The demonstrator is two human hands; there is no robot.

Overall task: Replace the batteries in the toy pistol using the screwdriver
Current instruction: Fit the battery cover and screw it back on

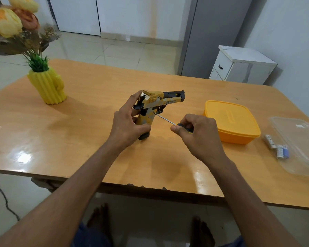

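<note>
A yellow-and-black toy pistol (157, 102) stands upright on its grip in the middle of the wooden table (89, 97), barrel pointing right. My left hand (128, 125) grips its handle and rear. My right hand (198, 132) holds a screwdriver (165, 120) by its dark handle. The thin metal shaft slants up to the left, and its tip touches the pistol's grip just below the trigger. Several batteries (276, 147) lie at the right, beside a clear lid.
An orange lidded box (232, 120) sits right of my right hand. A clear plastic lid (300, 145) lies at the table's right edge. A yellow ribbed vase (47, 86) with flowers stands at the back left. A white cabinet (243, 65) stands beyond the table.
</note>
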